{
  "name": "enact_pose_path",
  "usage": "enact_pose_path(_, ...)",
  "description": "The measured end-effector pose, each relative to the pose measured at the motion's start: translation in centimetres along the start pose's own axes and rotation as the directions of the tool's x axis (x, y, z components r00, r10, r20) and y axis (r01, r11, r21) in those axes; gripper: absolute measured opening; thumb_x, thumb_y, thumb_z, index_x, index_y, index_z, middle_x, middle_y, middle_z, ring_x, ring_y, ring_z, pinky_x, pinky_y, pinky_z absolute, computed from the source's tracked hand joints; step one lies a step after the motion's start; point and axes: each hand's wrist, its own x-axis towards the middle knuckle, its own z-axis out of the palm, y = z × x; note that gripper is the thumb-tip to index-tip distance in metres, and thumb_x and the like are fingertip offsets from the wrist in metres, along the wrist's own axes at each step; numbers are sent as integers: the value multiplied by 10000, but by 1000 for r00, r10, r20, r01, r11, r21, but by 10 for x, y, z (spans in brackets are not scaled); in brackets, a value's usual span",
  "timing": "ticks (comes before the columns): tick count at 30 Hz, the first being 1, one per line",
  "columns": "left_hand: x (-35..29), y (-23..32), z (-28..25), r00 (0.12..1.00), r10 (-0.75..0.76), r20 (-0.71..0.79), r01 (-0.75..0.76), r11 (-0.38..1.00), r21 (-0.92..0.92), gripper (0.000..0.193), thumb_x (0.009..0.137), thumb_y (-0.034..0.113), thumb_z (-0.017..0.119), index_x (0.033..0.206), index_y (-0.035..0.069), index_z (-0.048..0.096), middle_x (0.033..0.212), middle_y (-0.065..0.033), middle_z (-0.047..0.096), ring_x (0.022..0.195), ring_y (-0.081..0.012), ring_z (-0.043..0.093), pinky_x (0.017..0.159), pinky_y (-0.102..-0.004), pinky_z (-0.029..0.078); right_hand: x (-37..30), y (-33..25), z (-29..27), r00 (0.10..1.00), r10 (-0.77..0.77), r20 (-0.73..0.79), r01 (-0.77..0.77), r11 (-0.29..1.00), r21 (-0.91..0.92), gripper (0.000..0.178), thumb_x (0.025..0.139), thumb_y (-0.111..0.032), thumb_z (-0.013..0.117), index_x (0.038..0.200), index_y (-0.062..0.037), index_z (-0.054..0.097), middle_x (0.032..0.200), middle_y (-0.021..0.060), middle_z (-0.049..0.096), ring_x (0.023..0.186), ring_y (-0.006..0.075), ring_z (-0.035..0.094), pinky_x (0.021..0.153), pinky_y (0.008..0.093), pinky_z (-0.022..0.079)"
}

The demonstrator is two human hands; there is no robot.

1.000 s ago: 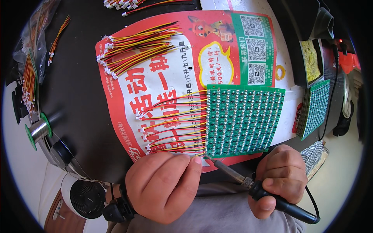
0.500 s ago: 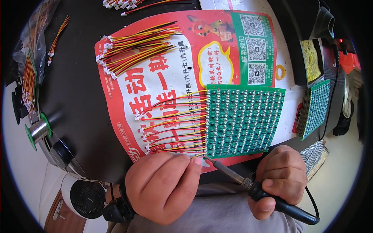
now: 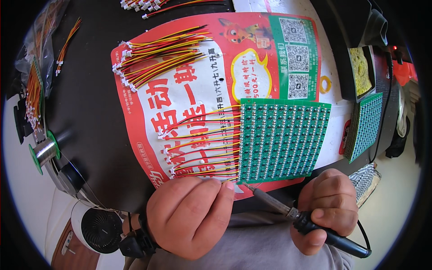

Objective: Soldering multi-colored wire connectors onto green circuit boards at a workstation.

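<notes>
A green circuit board panel (image 3: 283, 141) with rows of small parts lies on a red and white printed sheet. Along its left edge run several red, black and yellow wires (image 3: 202, 143) with white connectors at their far ends. At the panel's near left corner, my left hand (image 3: 191, 216) pinches a thin wire between thumb and forefinger. My right hand (image 3: 330, 209) is wrapped round the black handle of a soldering iron (image 3: 272, 201). The iron's tip points up and left, close to that corner; whether it touches the board I cannot make out.
Loose connector wires (image 3: 162, 54) lie bundled on the printed sheet (image 3: 130, 108). A solder spool (image 3: 45, 150) stands at the left. On the right are a yellow sponge (image 3: 361, 69) in a black holder and a stack of green panels (image 3: 366, 126). A white fan (image 3: 96, 227) sits lower left.
The soldering iron and my right hand have shifted slightly right, drawing the tip a little away from the panel's corner. My left hand keeps its pinch nearly in place.
</notes>
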Motion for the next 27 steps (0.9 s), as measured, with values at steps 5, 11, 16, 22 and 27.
enact_pose_path(5, -2, 0, 2, 1000, -1, -20, 2, 1000, 11, 296, 695, -75, 693, 989, -49, 712, 879, -132, 638, 716, -242, 626, 584, -335, 543, 3, 2, 8, 1000, -13, -9, 13, 999, -49, 296, 891, -327, 627, 828, -54, 534, 566, -7, 432, 478, 109, 393, 393, 254, 281)
enact_pose_path(11, 0, -1, 2, 1000, 10, -27, -9, 1000, 14, 295, 695, -79, 685, 988, -52, 709, 877, -134, 637, 715, -242, 627, 584, -335, 546, 8, 1, 5, 996, -26, 89, 31, 998, -54, 286, 903, -315, 622, 839, -51, 532, 585, -12, 454, 474, 100, 415, 368, 218, 339)
enact_pose_path(16, -1, 0, 2, 1000, 5, -30, -5, 1000, 18, 290, 698, -78, 681, 986, -52, 707, 879, -135, 637, 718, -243, 630, 585, -335, 547, 8, 0, 6, 996, -27, 85, 32, 998, -59, 291, 900, -320, 628, 834, -53, 532, 583, -14, 453, 470, 99, 422, 362, 219, 338)
enact_pose_path(22, -2, -3, 8, 996, 22, -84, -16, 998, 68, 206, 713, 47, 709, 910, -10, 722, 862, -99, 648, 731, -204, 620, 545, -279, 504, 7, 0, 7, 996, -16, 92, 21, 998, -61, 292, 895, -323, 635, 831, -58, 532, 583, -12, 459, 464, 98, 427, 366, 221, 344)
enact_pose_path(27, 1, 0, 1, 1000, 15, -20, -15, 1000, 25, 258, 717, -64, 696, 974, -50, 709, 875, -131, 634, 715, -239, 627, 581, -327, 540, 7, 2, -6, 986, -69, 153, 63, 997, 45, 282, 895, -319, 630, 831, -63, 531, 587, -12, 468, 468, 99, 440, 378, 223, 369)
